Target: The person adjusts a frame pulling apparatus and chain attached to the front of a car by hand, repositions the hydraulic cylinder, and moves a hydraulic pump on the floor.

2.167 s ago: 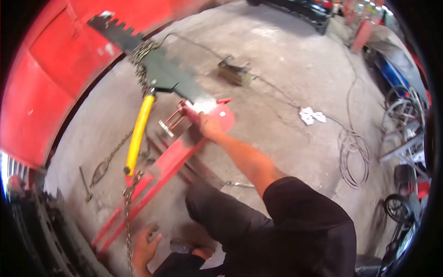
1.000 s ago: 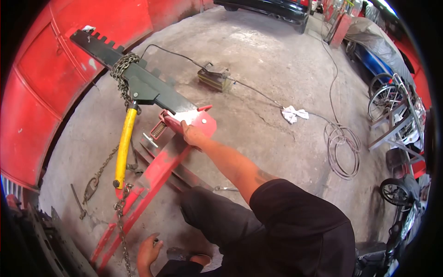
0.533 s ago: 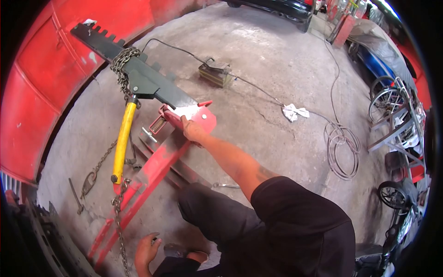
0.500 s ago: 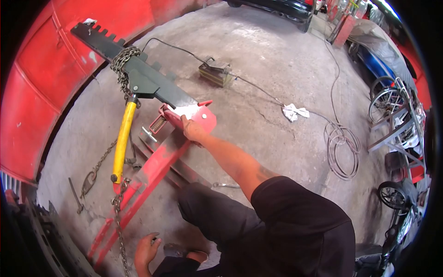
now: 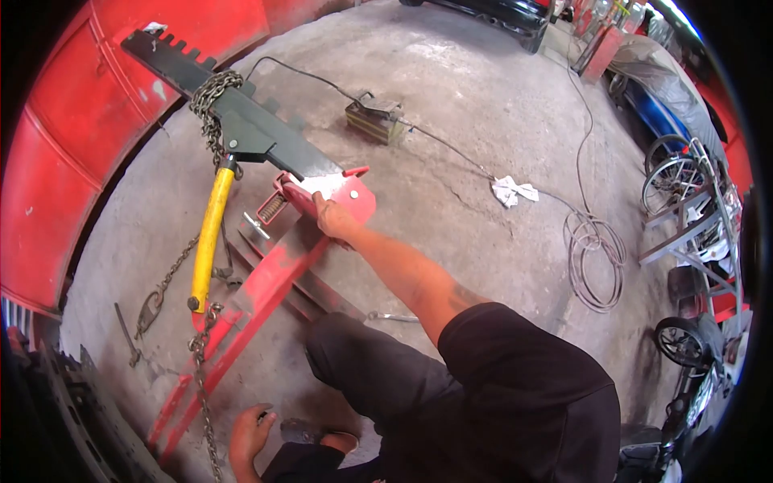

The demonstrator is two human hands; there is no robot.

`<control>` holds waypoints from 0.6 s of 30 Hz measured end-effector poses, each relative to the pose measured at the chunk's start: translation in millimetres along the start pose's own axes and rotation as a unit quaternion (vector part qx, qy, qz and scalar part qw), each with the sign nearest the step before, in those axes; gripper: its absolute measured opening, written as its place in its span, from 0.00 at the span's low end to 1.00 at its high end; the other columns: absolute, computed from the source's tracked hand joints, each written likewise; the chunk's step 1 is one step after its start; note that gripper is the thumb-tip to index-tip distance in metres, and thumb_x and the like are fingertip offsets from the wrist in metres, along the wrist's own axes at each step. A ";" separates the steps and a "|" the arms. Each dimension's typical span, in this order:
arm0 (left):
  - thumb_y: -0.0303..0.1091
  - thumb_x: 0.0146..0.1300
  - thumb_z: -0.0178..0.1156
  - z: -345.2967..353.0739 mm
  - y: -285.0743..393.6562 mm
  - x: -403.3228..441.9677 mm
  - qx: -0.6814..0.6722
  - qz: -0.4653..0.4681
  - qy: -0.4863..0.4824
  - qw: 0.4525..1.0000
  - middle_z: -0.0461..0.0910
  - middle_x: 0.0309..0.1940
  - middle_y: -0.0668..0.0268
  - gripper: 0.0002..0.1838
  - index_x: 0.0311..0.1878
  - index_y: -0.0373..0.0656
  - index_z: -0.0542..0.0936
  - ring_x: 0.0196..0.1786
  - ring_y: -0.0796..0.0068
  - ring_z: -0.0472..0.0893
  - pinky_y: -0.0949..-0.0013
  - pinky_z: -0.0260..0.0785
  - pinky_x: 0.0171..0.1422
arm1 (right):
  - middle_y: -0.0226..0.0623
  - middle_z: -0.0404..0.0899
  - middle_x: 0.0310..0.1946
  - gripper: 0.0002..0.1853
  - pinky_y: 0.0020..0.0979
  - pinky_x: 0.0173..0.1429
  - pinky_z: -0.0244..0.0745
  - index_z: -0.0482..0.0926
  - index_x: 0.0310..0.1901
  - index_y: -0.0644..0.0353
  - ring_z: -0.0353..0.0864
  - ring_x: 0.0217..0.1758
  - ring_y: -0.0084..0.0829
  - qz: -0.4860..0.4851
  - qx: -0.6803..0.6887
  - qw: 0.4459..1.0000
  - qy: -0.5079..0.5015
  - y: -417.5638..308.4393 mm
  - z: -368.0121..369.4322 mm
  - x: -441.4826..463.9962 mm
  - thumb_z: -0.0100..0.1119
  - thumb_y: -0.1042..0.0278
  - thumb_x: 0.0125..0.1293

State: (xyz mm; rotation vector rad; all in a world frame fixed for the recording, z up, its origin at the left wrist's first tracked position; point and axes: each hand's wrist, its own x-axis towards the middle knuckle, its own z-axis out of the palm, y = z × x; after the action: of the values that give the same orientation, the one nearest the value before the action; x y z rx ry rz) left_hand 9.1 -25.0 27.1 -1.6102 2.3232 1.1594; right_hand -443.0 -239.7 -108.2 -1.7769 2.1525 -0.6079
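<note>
My right hand (image 5: 336,220) reaches forward and grips the near edge of a red steel bracket (image 5: 361,203) at the top of a red beam (image 5: 274,274). A dark toothed steel arm (image 5: 278,138) joins this bracket, with a chain (image 5: 211,95) wrapped round it. A yellow hydraulic cylinder (image 5: 211,241) links the arm to the beam. Beside the bracket sit a spring (image 5: 272,211) and a T-handle screw (image 5: 256,225). Low down, my left hand (image 5: 250,435) is curled near the hanging chain (image 5: 203,386); something small and dark shows between its fingers, too small to name.
A wrench (image 5: 393,317) lies by my knee. A box-shaped device (image 5: 373,122) with a cable, a white rag (image 5: 514,191) and a coiled cable (image 5: 597,266) are on the concrete floor. Red metal doors (image 5: 64,121) stand left, wheelchair-like wheels (image 5: 675,179) right, a dark vehicle (image 5: 483,12) behind.
The view has shifted slightly. My right hand stays on the red bracket, and my left hand remains low near the chain with little change.
</note>
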 end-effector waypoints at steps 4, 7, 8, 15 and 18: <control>0.37 0.59 0.63 -2.7 6.3 -1.9 0.015 -0.003 -0.003 1.000 0.82 0.40 0.47 0.16 0.47 0.37 0.82 0.45 0.51 0.82 0.59 0.73 0.50 | 0.61 0.79 0.39 0.21 0.48 0.49 0.77 0.60 0.54 0.64 0.81 0.44 0.57 -0.005 -0.004 1.000 0.003 2.0 2.7 0.7 0.52 0.73 0.60; 0.37 0.59 0.62 -1.9 5.6 -1.8 0.015 -0.002 -0.005 1.000 0.82 0.40 0.48 0.16 0.47 0.37 0.82 0.45 0.51 0.82 0.59 0.73 0.50 | 0.60 0.79 0.39 0.21 0.48 0.49 0.77 0.60 0.54 0.64 0.81 0.44 0.57 0.003 -0.010 1.000 -0.003 0.1 0.5 0.4 0.52 0.74 0.60; 0.37 0.59 0.62 -1.9 6.0 -1.9 0.015 -0.004 -0.006 1.000 0.82 0.40 0.48 0.16 0.46 0.37 0.82 0.45 0.51 0.82 0.59 0.73 0.50 | 0.60 0.79 0.39 0.21 0.48 0.49 0.77 0.60 0.54 0.65 0.81 0.44 0.57 0.008 -0.005 1.000 -0.006 -0.5 -0.6 0.1 0.52 0.74 0.60; 0.37 0.60 0.62 -0.1 2.5 -0.2 0.004 0.003 -0.007 1.000 0.82 0.40 0.48 0.15 0.45 0.36 0.82 0.45 0.50 0.82 0.59 0.73 0.51 | 0.60 0.79 0.39 0.21 0.48 0.50 0.77 0.60 0.54 0.65 0.81 0.45 0.56 0.002 0.003 1.000 -0.001 -2.2 -4.4 -2.6 0.52 0.74 0.60; 0.37 0.60 0.62 1.7 -1.2 0.8 0.010 0.009 -0.003 1.000 0.82 0.40 0.48 0.15 0.44 0.36 0.82 0.45 0.50 0.82 0.59 0.72 0.51 | 0.60 0.79 0.38 0.21 0.48 0.50 0.77 0.60 0.54 0.65 0.81 0.45 0.56 -0.004 0.005 1.000 0.007 -2.4 -4.4 -4.0 0.53 0.74 0.60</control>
State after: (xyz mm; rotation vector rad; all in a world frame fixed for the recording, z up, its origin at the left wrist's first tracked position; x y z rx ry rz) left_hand 9.1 -24.8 24.9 -1.5806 2.3420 1.1388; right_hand -442.2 -235.6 -103.3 -1.7810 2.1482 -0.6340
